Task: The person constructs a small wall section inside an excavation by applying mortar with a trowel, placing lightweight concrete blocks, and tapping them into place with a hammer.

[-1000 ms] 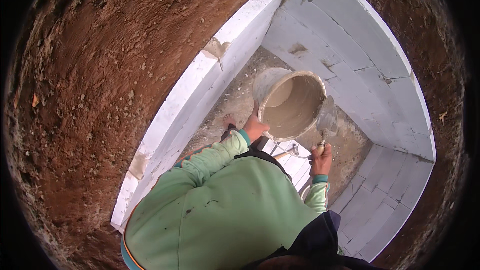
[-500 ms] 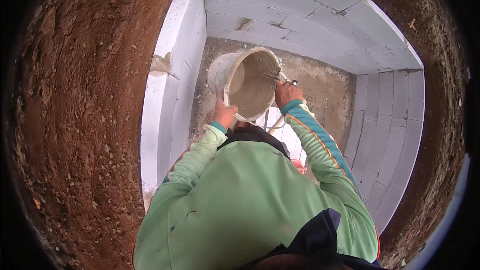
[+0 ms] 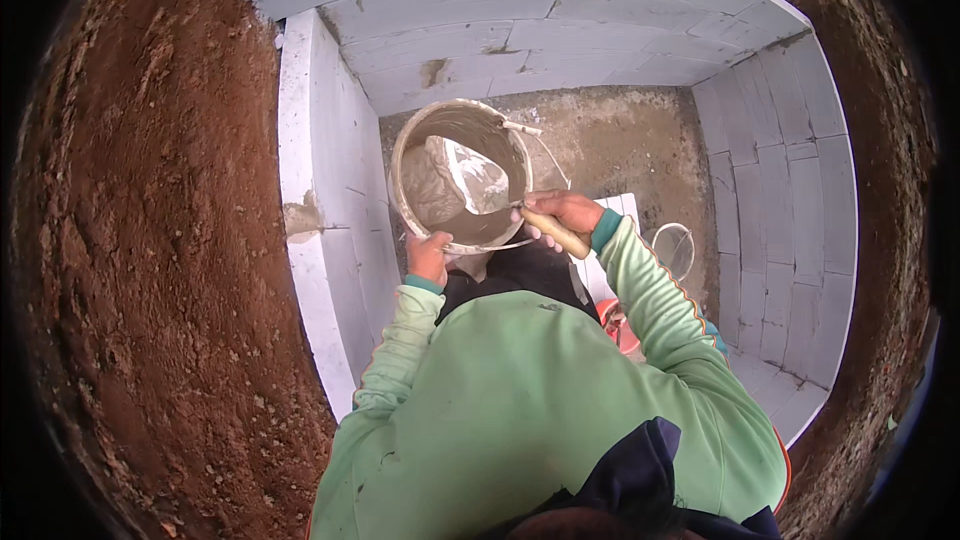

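Observation:
A round mortar bucket (image 3: 397, 180) stands in front of me, its mouth tipped up toward me and its inner wall smeared grey. My left hand (image 3: 428, 257) grips the bucket's near left rim. Inside lies wet grey mortar (image 3: 425, 190). My right hand (image 3: 565, 210) is closed round the wooden handle of a trowel (image 3: 475, 178). The trowel's broad blade, coated with pale mortar, is within the bucket's mouth. The thin wire bail (image 3: 552, 157) hangs off the bucket's right side. My left fingertips behind the rim are partly hidden.
Pale block walls (image 3: 460, 5) enclose the space at the left, far side and right. Brown soil (image 3: 170, 240) rises beyond them. White blocks (image 3: 625, 205), a round, thin-rimmed object (image 3: 673, 252) and something red (image 3: 618, 325) are by my right forearm.
The bucket has turned from lying tilted to the right to facing up toward me. My right hand has come down and nearer, and the trowel blade now shows broadly in the bucket.

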`<move>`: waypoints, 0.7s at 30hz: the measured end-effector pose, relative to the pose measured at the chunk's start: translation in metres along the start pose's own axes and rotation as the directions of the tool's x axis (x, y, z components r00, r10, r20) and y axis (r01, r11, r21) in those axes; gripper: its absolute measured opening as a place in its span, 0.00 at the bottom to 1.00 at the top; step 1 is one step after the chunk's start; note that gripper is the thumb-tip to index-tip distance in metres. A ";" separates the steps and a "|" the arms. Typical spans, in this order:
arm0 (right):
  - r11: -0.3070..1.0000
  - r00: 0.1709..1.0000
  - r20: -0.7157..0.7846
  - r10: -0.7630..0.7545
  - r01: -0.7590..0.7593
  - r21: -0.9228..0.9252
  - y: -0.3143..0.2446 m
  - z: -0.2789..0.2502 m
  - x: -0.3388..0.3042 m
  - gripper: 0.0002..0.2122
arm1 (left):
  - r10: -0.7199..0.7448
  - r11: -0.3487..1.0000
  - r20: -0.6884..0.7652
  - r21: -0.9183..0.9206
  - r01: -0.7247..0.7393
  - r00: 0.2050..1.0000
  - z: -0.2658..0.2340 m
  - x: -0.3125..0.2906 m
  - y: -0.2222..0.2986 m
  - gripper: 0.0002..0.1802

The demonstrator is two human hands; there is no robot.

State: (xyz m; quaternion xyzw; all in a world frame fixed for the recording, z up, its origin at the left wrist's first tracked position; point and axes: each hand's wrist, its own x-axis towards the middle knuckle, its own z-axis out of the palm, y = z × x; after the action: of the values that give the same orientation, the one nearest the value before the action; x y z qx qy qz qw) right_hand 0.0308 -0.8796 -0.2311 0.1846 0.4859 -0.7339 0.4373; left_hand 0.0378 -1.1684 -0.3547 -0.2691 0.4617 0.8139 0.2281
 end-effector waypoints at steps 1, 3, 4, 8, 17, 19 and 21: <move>0.998 0.999 -0.048 -0.011 0.014 0.064 -0.011 0.004 -0.012 0.15 | -0.008 0.999 0.007 -0.050 0.009 1.000 -0.006 0.011 -0.008 0.39; 0.987 0.987 -0.114 -0.117 0.128 0.100 -0.027 -0.004 -0.027 0.15 | -0.033 0.998 0.003 -0.051 0.033 0.999 -0.010 0.034 -0.016 0.37; 0.978 0.981 -0.117 -0.154 0.168 0.125 -0.034 -0.011 -0.026 0.16 | -0.064 0.995 -0.006 -0.073 0.064 0.998 -0.015 0.040 -0.019 0.37; 0.896 0.923 -0.207 -0.324 0.369 0.245 -0.067 -0.068 -0.028 0.17 | -0.086 0.993 0.014 -0.081 0.087 0.996 0.014 0.049 0.001 0.36; 0.421 0.250 -0.600 -0.760 0.893 -0.161 -0.233 -0.251 0.024 0.16 | -0.116 0.993 -0.179 -0.009 0.117 0.977 0.072 0.104 0.032 0.30; 0.320 -0.051 -0.675 -0.736 0.853 -0.413 -0.282 -0.295 0.049 0.15 | -0.145 0.989 -0.187 -0.009 0.146 0.972 0.075 0.121 0.034 0.30; 0.223 -0.392 -0.479 -0.785 0.543 -0.809 -0.320 -0.366 0.076 0.15 | -0.184 0.981 -0.185 -0.103 0.167 0.965 0.071 0.138 0.035 0.35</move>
State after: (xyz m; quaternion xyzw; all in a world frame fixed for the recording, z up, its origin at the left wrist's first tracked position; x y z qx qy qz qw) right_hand -0.3299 -0.5487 -0.2757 0.1691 0.7017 -0.5092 -0.4688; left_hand -0.1036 -1.1060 -0.3913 -0.3964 0.4203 0.7797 0.2414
